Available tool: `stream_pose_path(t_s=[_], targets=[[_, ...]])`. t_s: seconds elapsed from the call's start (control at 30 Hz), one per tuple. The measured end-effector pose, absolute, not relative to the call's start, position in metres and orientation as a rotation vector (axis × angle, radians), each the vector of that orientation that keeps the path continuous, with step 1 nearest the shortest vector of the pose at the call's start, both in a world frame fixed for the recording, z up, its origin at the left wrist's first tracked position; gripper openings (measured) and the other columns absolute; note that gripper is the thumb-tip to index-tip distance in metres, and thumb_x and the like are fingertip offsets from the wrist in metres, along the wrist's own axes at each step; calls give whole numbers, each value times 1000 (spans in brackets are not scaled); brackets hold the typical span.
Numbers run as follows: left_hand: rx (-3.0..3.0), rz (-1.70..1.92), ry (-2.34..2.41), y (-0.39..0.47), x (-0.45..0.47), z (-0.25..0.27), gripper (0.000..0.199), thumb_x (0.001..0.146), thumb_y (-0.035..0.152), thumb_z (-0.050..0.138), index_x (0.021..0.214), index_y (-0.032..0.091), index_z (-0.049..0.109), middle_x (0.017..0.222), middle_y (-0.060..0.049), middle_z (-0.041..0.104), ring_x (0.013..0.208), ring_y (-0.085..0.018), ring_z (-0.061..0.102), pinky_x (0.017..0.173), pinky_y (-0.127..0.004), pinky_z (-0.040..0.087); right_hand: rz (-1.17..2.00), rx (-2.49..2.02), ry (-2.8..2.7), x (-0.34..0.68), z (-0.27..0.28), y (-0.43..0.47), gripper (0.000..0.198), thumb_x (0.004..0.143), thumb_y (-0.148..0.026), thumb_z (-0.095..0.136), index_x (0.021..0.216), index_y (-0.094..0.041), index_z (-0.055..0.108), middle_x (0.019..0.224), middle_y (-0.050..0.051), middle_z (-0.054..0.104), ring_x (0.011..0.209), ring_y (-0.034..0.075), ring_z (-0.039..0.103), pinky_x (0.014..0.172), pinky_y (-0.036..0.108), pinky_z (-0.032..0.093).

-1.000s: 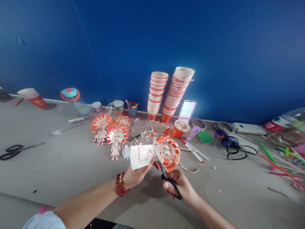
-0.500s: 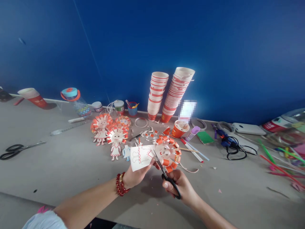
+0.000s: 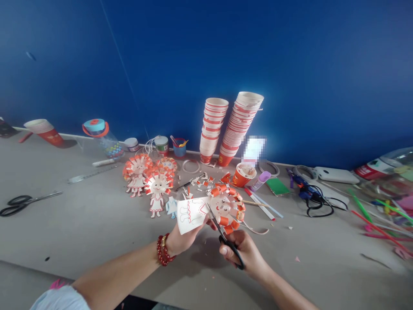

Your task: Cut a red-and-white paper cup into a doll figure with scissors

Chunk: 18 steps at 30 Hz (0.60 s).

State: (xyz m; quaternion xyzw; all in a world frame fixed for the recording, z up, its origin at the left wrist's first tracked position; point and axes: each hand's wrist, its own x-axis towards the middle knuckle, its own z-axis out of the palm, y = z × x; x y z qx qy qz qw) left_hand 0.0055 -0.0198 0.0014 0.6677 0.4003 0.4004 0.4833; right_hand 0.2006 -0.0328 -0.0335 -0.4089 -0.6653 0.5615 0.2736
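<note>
My left hand (image 3: 187,237) grips a paper cup doll (image 3: 193,214) from below. Its white panel carries a dress and legs drawn in outline, and its round head has a smiling face ringed by curled orange strips. In my right hand (image 3: 243,252) are black-handled scissors (image 3: 219,226). Their blades lie at the neck, where the panel joins the head; whether they bite into the paper I cannot tell. Finished-looking paper dolls (image 3: 157,191) with fringed heads lie just beyond my left hand, beside a small pale blue cutout (image 3: 171,207).
Two tall stacks of paper cups (image 3: 214,125) stand against the blue wall. Paper scraps (image 3: 203,183) and a cup (image 3: 244,174) lie ahead of my hands. A glue gun (image 3: 306,189) with a black cord is at right; other scissors (image 3: 29,201) lie far left.
The drawn panel's lower left corner has tipped slightly down and to the right. Both hands and the scissors stay almost in place.
</note>
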Motion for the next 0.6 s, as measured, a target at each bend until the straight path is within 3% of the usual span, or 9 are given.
stream_pose_path(t_s=[0.13,0.3,0.6], targets=[[1474,1040,840,-18,8,-2,37,91,43,38,101,18,63,94,-10,71,79,-21,66,80,-38,52,1494,-1103,-1809,199,-29,-33,61,71,-74,53,49,-20,34,42,-6,28,40,6,24,39,22,15],[1366,1146,682,-14,11,-13,34,89,42,46,110,20,61,105,-11,68,78,-23,65,72,-39,55,1475,-1124,-1821,199,-28,-32,61,70,-74,52,49,-20,31,43,-7,26,42,7,23,40,23,14],[1409,1100,672,-15,10,-6,37,90,40,41,119,24,57,111,-10,67,84,-24,65,71,-39,55,1461,-1132,-1831,199,-28,-33,62,70,-74,53,48,-20,31,43,-7,25,43,7,22,42,24,13]])
